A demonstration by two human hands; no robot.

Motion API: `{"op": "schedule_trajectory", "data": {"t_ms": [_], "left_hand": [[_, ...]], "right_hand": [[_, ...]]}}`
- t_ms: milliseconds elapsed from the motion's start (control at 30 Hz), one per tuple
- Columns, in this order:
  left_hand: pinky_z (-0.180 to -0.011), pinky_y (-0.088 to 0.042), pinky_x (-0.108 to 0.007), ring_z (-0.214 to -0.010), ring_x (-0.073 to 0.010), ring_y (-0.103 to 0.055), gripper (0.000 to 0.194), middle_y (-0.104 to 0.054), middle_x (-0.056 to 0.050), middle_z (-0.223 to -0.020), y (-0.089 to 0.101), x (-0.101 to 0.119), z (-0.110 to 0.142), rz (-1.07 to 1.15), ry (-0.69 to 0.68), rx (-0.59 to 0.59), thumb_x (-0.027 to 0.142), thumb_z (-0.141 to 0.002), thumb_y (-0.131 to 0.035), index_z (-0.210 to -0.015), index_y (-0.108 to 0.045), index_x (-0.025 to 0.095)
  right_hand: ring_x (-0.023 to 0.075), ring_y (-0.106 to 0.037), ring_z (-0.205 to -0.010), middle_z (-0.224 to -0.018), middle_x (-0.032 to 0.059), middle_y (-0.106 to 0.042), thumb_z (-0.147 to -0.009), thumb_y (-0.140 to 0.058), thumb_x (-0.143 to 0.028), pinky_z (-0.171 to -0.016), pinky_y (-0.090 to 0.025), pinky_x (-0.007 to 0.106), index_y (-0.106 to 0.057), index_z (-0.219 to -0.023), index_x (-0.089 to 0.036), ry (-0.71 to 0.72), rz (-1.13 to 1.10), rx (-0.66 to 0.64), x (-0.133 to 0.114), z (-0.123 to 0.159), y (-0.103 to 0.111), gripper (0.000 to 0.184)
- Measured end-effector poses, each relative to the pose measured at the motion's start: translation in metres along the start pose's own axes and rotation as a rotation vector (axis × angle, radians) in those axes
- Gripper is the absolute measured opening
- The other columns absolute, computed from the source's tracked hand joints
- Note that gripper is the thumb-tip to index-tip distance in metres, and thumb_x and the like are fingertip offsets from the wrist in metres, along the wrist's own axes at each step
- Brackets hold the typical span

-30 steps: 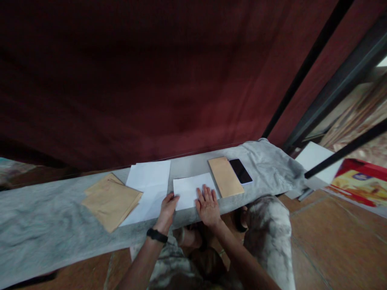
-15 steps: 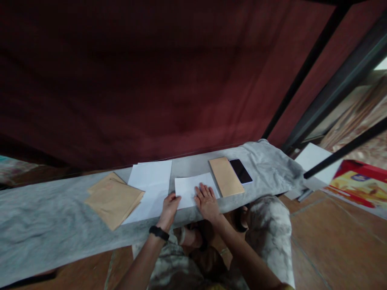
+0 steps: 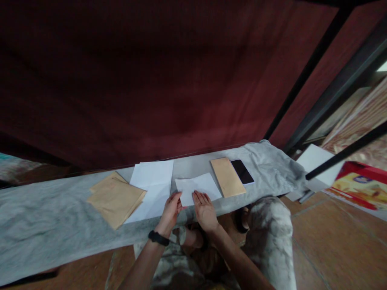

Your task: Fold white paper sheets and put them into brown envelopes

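Observation:
A folded sheet of white paper lies in front of me on a grey cloth, slightly bowed. My left hand pinches its near left corner between thumb and fingers. Along the near edge, my right hand rests on the paper with its fingers stretched out and close together. Just right of the sheet lies a brown envelope, with a dark-screened phone beside it. To the left are larger white sheets, partly covered by several brown envelopes.
The grey cloth covers a long narrow bench. Behind it hangs a dark red curtain. Black metal bars rise at the right. A red and yellow box stands on the tiled floor at the right.
My right hand has drawn back toward the paper's near edge, its spread fingers coming together. The left hand keeps its corner, and the paper has bowed a little.

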State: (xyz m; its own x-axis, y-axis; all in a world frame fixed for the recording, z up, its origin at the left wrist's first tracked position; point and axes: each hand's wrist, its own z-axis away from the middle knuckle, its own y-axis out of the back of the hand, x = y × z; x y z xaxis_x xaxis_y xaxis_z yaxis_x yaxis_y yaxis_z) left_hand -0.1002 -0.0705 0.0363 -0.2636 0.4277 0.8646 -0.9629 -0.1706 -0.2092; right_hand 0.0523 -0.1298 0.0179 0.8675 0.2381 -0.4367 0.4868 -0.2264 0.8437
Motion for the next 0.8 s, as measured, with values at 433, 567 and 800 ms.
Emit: {"op": "schedule_trajectory", "data": {"t_ms": [433, 567, 800], "left_hand": [[-0.087, -0.058, -0.049, -0.093, -0.0263, -0.072, 0.034, -0.072, -0.011, -0.099, -0.032, 0.016, 0.021, 0.460, 0.296, -0.301, 0.052, -0.094, -0.054, -0.107, -0.058, 0.021], [-0.088, -0.057, -0.047, -0.099, -0.0267, -0.071, 0.036, -0.074, -0.010, -0.102, -0.031, 0.024, 0.018, 0.431, 0.192, -0.320, 0.050, -0.088, -0.064, -0.109, -0.061, 0.021], [-0.081, -0.059, -0.041, -0.102, -0.0288, -0.070, 0.037, -0.074, -0.014, -0.105, -0.031, 0.028, 0.002, 0.288, 0.084, -0.286, 0.041, -0.079, -0.074, -0.104, -0.067, 0.015]], "right_hand": [[0.0233, -0.067, -0.102, -0.104, 0.0052, -0.076, -0.093, -0.055, -0.049, -0.096, -0.050, 0.035, -0.073, -0.106, -0.019, -0.372, -1.156, 0.251, -0.014, -0.022, 0.053, 0.038], [0.0224, -0.067, -0.094, -0.096, 0.0043, -0.076, -0.089, -0.058, -0.047, -0.088, -0.053, 0.034, -0.073, -0.103, -0.019, -0.380, -1.138, 0.275, -0.009, -0.019, 0.055, 0.034], [0.0201, -0.067, -0.091, -0.091, 0.0034, -0.075, -0.094, -0.053, -0.033, -0.101, -0.049, 0.040, -0.072, -0.100, -0.022, -0.186, -0.672, 0.245, 0.009, -0.012, 0.049, 0.023]]}}
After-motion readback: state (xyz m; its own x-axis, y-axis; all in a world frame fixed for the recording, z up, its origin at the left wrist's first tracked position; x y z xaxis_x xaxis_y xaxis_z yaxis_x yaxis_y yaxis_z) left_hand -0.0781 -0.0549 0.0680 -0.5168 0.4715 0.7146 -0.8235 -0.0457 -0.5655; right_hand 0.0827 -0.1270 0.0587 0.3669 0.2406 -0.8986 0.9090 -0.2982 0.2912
